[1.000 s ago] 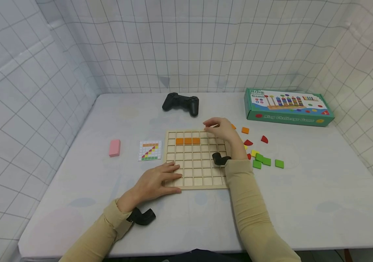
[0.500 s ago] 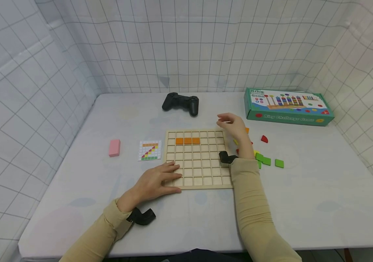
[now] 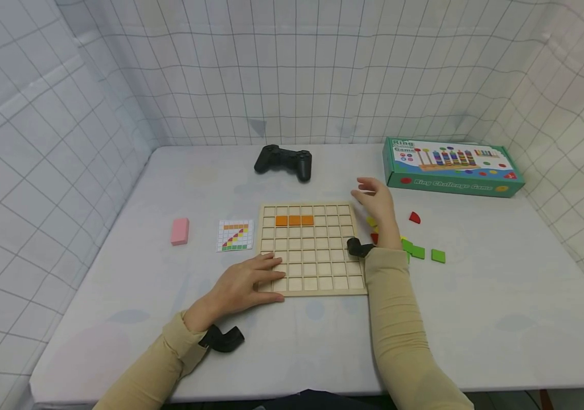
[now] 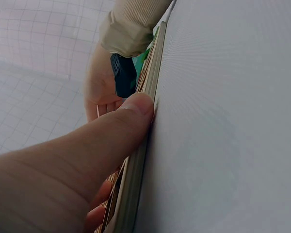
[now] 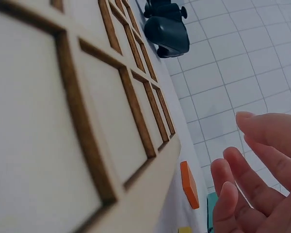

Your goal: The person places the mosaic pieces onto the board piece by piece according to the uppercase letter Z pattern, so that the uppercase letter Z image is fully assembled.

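Note:
A wooden grid board (image 3: 317,249) lies in the middle of the table, with three orange square tiles (image 3: 294,220) side by side in its second row from the back. My left hand (image 3: 248,282) rests on the board's front left corner, fingers spread. In the left wrist view the thumb (image 4: 136,108) lies against the board's front edge. Past the back right corner hovers my right hand (image 3: 378,205), fingers loosely bent and holding nothing. An orange tile (image 5: 189,184) lies beside the board, near those fingers in the right wrist view; the hand hides it from the head view.
Green tiles (image 3: 418,252), a red quarter-round piece (image 3: 414,217) and yellow pieces (image 3: 371,221) lie right of the board, partly behind the right arm. A pattern card (image 3: 234,236) and pink block (image 3: 180,232) sit left. Behind are a black game controller (image 3: 283,162) and green game box (image 3: 453,168).
My right hand has moved right, from over the board's back edge to above the loose pieces beside it. The left hand has stayed on the board.

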The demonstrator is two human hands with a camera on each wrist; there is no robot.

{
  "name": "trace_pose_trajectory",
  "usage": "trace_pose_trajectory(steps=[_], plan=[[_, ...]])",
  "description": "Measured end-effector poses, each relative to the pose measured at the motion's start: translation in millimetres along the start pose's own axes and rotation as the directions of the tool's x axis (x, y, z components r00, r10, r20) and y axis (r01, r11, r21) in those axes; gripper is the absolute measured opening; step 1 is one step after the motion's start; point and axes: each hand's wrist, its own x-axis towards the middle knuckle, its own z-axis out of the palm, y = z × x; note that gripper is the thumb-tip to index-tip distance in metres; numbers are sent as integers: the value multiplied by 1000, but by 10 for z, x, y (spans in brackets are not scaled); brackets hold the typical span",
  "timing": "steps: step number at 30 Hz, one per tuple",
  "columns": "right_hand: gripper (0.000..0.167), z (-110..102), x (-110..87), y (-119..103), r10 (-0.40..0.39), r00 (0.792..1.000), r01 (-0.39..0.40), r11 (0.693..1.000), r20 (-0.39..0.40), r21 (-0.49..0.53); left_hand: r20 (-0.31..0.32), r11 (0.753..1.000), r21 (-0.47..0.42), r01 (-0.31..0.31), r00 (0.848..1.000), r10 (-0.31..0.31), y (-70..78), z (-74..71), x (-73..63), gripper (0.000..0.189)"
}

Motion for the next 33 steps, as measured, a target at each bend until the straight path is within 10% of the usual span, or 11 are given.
trace_pose_trajectory(steps=[33], plan=[[39, 17, 42, 196, 85, 995, -90, 992, -59, -91, -1, 1000, 13, 4, 1000, -4, 14, -6, -3, 51]])
